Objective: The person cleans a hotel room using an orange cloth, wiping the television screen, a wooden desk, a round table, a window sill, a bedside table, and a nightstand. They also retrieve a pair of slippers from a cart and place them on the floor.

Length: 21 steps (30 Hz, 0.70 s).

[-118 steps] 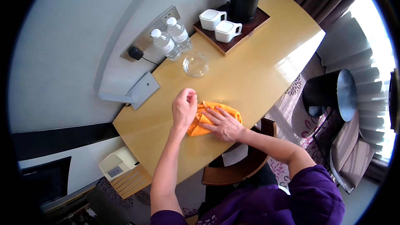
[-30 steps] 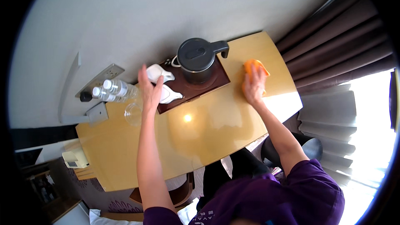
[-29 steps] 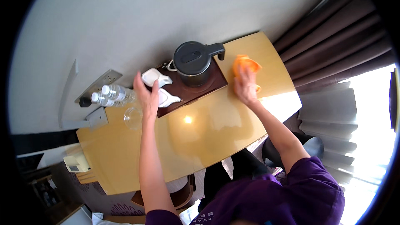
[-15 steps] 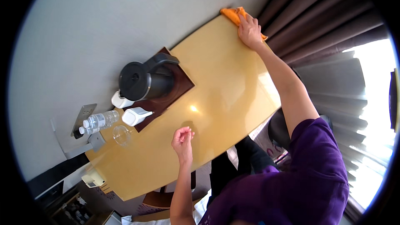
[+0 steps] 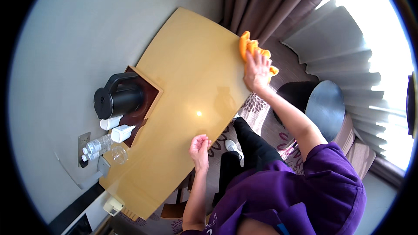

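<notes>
Orange fabric cloth (image 5: 251,47), soft and bunched into folds, lies at the right-hand corner of the pale yellow wooden bench (image 5: 196,69), with part of it reaching past the edge. Your right hand (image 5: 257,73) rests over it, palm down, the fingers stretched out and slightly spread across the folds; the hand is a little blurred. Your left hand (image 5: 200,149) is well apart from the cloth, near the front edge of the bench. Its fingers are loosely curled, with nothing visible in them, and you cannot tell from this angle whether the tips meet the palm.

To your left, against the wall, a dark red-brown rectangular tray (image 5: 150,95) bears a black cylindrical kettle (image 5: 128,99) with a large looped handle. Two white square-sided cups (image 5: 122,134) sit beside each other at the tray's near end. Just beyond them you have two clear plastic bottles (image 5: 103,142) with white caps and a round clear glass dish (image 5: 119,155). Past the cloth, long brown pleated curtains (image 5: 257,0) hang behind the bench's far corner, and a dark drum-shaped piece of furniture (image 5: 324,109) with a grey-blue round face stands on the floor to your right.
</notes>
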Each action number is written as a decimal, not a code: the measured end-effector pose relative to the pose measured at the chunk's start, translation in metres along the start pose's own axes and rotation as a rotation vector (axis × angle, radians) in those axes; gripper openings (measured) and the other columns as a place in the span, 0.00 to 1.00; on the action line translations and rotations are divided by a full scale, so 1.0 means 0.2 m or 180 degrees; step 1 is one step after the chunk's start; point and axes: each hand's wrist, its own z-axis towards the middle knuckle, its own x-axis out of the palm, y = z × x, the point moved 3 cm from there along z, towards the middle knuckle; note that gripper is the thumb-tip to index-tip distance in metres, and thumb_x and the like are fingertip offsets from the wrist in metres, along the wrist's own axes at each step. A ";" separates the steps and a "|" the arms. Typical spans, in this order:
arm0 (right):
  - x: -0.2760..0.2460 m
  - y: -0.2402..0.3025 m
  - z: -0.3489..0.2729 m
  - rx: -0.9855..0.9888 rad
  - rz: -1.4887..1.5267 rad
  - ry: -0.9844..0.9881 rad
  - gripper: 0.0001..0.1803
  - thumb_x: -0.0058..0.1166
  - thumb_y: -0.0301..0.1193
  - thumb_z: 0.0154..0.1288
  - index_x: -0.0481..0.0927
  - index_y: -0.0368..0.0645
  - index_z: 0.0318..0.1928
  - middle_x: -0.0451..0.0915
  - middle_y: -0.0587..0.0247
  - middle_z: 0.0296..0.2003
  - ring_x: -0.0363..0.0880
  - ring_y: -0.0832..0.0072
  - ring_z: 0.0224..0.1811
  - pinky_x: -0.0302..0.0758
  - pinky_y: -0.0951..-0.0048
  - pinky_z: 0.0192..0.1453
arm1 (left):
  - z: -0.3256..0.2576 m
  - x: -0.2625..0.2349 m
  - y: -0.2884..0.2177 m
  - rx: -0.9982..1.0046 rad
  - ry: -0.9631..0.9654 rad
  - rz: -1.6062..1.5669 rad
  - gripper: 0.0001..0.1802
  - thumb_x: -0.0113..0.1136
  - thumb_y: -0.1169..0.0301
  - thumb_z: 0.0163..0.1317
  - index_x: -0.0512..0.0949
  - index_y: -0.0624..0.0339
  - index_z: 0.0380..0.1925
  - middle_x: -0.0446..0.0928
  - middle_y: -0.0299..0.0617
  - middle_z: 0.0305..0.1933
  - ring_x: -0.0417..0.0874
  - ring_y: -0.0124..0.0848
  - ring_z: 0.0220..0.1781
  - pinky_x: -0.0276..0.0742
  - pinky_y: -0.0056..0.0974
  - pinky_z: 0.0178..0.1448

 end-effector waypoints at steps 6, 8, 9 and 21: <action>-0.16 0.51 -0.66 -0.1219 0.1171 0.0996 0.34 0.60 0.28 0.47 0.79 0.52 0.62 0.69 0.55 0.65 0.69 0.57 0.60 0.66 0.49 0.62 | -0.17 0.01 0.10 0.0218 0.0433 0.0431 0.08 0.58 0.81 0.68 0.79 0.66 0.46 0.82 0.40 0.42 0.83 0.25 0.38 0.79 0.29 0.44; -0.27 0.58 -0.87 -0.1388 0.1692 0.1246 0.32 0.60 0.28 0.48 0.80 0.53 0.60 0.71 0.59 0.64 0.69 0.59 0.61 0.66 0.51 0.62 | -0.24 0.03 0.14 0.0201 0.0520 0.0509 0.08 0.58 0.81 0.68 0.79 0.67 0.46 0.82 0.41 0.42 0.83 0.26 0.38 0.79 0.29 0.44; -0.32 0.59 -0.96 -0.1386 0.1988 0.1328 0.31 0.61 0.27 0.48 0.81 0.53 0.58 0.72 0.60 0.63 0.69 0.60 0.62 0.65 0.52 0.63 | -0.27 0.03 0.16 0.0201 0.0613 0.0565 0.08 0.58 0.81 0.68 0.79 0.67 0.46 0.82 0.41 0.42 0.83 0.26 0.38 0.79 0.29 0.44; -0.79 -0.92 -1.92 0.3141 0.1439 -0.0526 0.19 0.54 0.32 0.71 0.77 0.38 0.59 0.81 0.47 0.48 0.83 0.53 0.49 0.77 0.61 0.58 | -0.60 0.61 0.45 -0.0093 0.1748 0.1533 0.10 0.57 0.84 0.65 0.80 0.67 0.45 0.82 0.41 0.40 0.85 0.27 0.37 0.81 0.30 0.43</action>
